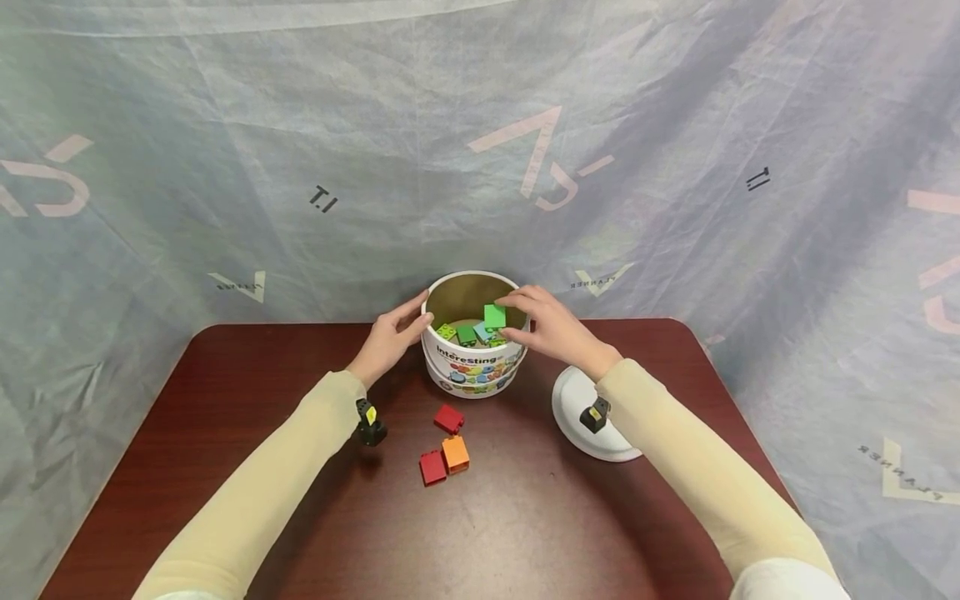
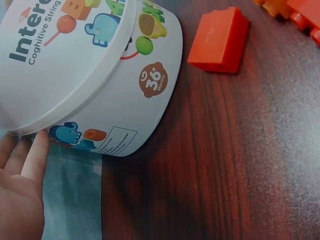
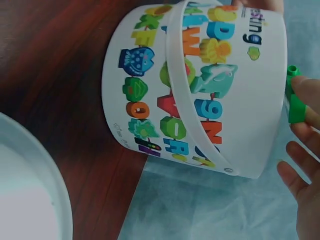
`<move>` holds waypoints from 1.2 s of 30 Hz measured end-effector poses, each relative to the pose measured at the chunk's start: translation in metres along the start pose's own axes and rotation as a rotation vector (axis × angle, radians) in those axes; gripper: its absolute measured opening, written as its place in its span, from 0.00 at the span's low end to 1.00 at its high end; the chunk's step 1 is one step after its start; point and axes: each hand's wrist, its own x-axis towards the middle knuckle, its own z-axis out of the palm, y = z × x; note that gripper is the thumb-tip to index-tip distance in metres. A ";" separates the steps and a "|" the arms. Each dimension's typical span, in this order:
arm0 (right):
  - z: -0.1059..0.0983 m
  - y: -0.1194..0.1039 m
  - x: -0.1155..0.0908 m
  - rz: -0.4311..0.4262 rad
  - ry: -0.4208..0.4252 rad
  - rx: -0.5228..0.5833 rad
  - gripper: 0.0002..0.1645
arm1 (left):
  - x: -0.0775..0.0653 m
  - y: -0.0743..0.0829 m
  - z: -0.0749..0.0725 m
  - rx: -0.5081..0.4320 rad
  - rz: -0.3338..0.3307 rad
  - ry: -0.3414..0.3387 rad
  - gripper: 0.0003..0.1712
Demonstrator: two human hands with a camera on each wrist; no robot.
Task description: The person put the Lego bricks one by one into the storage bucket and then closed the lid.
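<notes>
A white bucket (image 1: 474, 372) printed with colourful pictures stands at the table's far edge, several green and light-blue building blocks (image 1: 467, 335) inside. My left hand (image 1: 390, 340) holds the bucket's left side, thumb at the rim; its fingers (image 2: 37, 155) reach along the outer wall. Between thumb and fingers, my right hand (image 1: 551, 325) pinches a bright green building block (image 1: 494, 316) at the right of the bucket's opening. In the right wrist view, this green block (image 3: 295, 97) is just beyond the rim. Two red building blocks (image 1: 449, 418) (image 1: 432, 467) and an orange one (image 1: 455, 454) lie in front of the bucket.
A round white lid (image 1: 581, 417) lies on the dark wooden table (image 1: 510, 533), partly under my right forearm. Grey printed cloth (image 1: 420, 150) hangs behind the table and along its sides.
</notes>
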 end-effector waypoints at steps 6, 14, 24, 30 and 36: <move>0.006 0.008 0.017 0.046 -0.011 0.008 0.28 | -0.003 0.005 0.000 -0.013 -0.004 0.004 0.35; 0.012 0.016 0.024 0.044 -0.003 0.003 0.28 | 0.001 0.002 0.001 -0.012 -0.003 -0.003 0.35; 0.015 0.020 0.021 0.043 -0.032 -0.035 0.28 | 0.000 0.001 0.001 -0.017 -0.006 -0.001 0.34; 0.010 0.017 0.016 0.044 -0.003 -0.031 0.24 | 0.001 -0.001 -0.001 -0.006 -0.005 -0.013 0.34; 0.007 0.015 0.006 0.027 -0.002 -0.014 0.22 | 0.003 0.001 -0.003 -0.010 -0.016 -0.020 0.35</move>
